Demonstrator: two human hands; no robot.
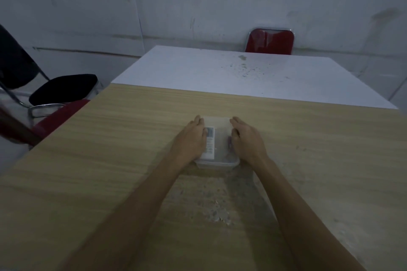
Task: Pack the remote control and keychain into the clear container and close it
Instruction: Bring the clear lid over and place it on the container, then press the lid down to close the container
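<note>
A clear plastic container (217,163) sits on the wooden table in front of me, with a translucent lid (217,123) lying over it. Through the lid I see a white remote control (209,142) lying lengthwise in the left half. A small reddish keychain (229,143) shows dimly by the right wall, mostly hidden by my fingers. My left hand (191,141) presses flat on the container's left side. On the right side rests my right hand (247,138), fingers curled over the lid's edge.
The wooden table (110,160) has a worn, chipped patch (218,211) near me. A white table (242,75) adjoins it at the far side. A red chair (271,40) stands behind that; a black-seated chair (63,88) and a red seat (57,116) stand at the left.
</note>
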